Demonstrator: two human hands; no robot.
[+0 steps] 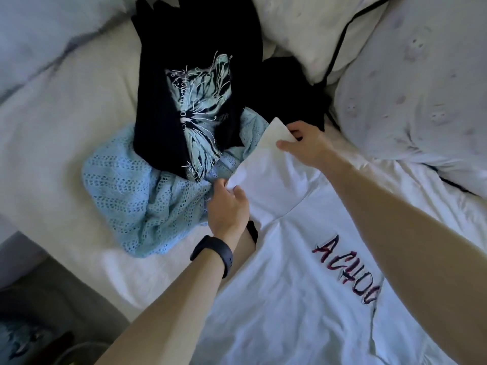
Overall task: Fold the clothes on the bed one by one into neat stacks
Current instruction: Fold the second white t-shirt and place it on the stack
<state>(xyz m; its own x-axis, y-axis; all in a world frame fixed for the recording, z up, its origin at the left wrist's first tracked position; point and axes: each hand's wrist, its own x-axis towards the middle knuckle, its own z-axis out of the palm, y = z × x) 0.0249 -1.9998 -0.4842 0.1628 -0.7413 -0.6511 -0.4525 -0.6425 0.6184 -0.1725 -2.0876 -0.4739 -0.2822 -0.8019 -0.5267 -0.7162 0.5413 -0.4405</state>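
Left grip [228,206] and right grip [308,146] each pinch the sleeve [263,167] of the white T-shirt [290,285] spread beneath them on the bed [66,114], likely to fold it inward; black top [158,101] and blue knit [131,193] wait beyond.

Dim, bluish light (soft shadows) — wide-angle bending at blurry edges.

We cannot read the end of the red lettering [342,267] on the white T-shirt [290,312]: the right forearm [395,222] covers it, and the shirt's lower part runs off the bottom edge. Beyond its sleeve, the black shirt [163,101] hides part of the blue knit [126,185]. Far left of the T-shirt, a dark shape [23,341] is too blurred to name.
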